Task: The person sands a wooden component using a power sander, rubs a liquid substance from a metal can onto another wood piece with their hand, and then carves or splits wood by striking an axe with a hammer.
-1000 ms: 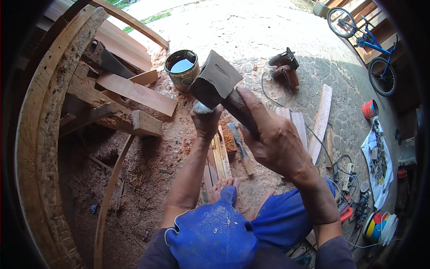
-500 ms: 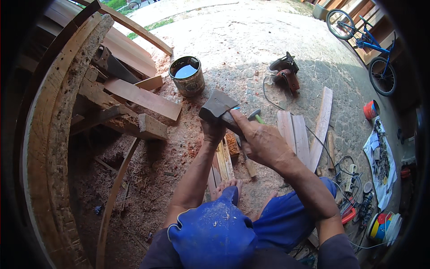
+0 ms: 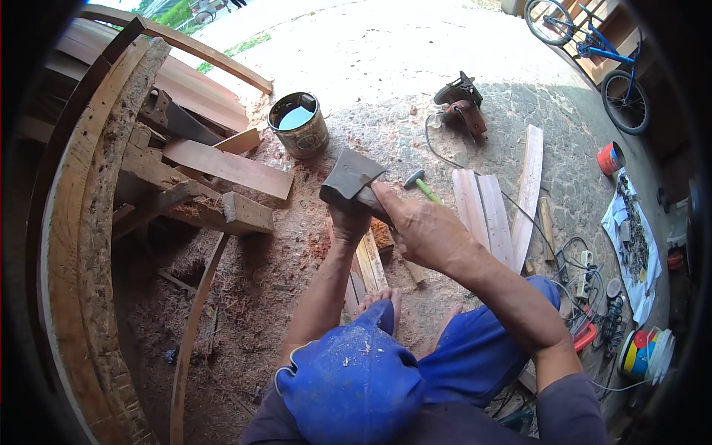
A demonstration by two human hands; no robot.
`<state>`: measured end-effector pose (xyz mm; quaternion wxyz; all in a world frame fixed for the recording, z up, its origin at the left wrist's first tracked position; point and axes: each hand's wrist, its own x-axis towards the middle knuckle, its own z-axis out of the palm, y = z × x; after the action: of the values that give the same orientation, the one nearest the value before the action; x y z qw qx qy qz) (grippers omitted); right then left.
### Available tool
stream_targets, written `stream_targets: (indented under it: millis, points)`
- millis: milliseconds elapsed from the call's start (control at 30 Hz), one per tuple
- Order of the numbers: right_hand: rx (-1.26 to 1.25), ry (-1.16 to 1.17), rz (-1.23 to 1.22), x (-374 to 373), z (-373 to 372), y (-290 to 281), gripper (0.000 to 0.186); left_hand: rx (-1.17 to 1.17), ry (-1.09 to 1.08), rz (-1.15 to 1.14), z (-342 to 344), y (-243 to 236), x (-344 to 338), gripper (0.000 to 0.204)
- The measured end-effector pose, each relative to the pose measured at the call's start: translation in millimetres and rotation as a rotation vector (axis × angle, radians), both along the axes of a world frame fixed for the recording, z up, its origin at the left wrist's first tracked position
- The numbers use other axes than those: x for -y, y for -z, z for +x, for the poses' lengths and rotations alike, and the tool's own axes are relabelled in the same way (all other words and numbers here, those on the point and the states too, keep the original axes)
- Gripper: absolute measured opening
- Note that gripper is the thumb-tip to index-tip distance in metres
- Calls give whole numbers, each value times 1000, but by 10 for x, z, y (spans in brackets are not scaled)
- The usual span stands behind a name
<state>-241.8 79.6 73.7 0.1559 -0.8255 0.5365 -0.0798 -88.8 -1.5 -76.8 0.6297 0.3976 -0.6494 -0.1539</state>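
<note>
Chopping was in hand: right hand (image 3: 426,233) gripped the hatchet (image 3: 351,178) over the upright plank (image 3: 368,263), which the left hand (image 3: 348,222) steadied on the sawdust-strewn ground; the next blow needed fingers clear of the edge.

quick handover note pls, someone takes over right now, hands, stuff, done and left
Right hand: gripping the hatchet by its handle, blade over the wood strip.
Left hand: steadying that strip's upper end, right under the hatchet head.
Nearby: tin can of liquid, green-handled hammer, loose slats, power saw.
Done: wood chips cover the ground.
Left: strip is under the blade, trimming looks unfinished.
</note>
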Motion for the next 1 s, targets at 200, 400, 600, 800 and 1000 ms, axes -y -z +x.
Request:
stream_targets:
  millis: [200,400,600,800,1000]
  points:
    - [216,-22,-209,-91,49,-457,65,-77,41,413,125,-28,357,27]
    - [444,-63,-679,86,48,-1181,73,-237,14,101,-56,-201,204,16]
    - [-121,-17,-79,100,47,-148,71,36,-23,140,145,189,241,39]
    - [137,-10,-194,-111,-82,-275,66,-629,307,220,-65,-32,294,31]
    - [508,-39,-605,46,57,-1070,68,-190,4,139,-14,-154,200,13]
